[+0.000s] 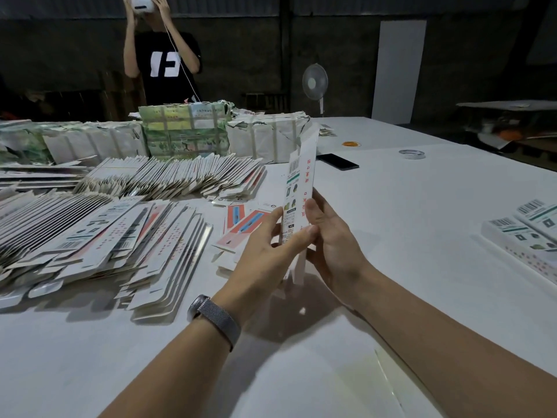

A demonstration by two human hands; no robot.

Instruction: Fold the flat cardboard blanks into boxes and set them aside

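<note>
Step in hand, my read: squaring up one blank [300,188] into a sleeve, held upright over the counter [422,206] between both hands. Left hand [268,245] pinches the lower part, thumb across the printed face, fingers behind; right hand [331,236] cups the other edge w/ fingers curled round it. To do it well: keep grip low near the bottom flaps, push the two long edges toward each other so the tube pops open along its creases, don't crush the panel w/ the thumb. Then tuck bottom flaps before top. Risk: tall, thin piece, can twist or bow if squeezed off-crease. Blank itself: long, narrow, white card, barcode near top, green band, small product pics, red characters down one side; lower flaps hang loose below the hands. Can't tell if it's already fully open. Flat stock [99,236] fanned in piles at left; finished boxes [524,236] lying at right edge, well apart.
</note>
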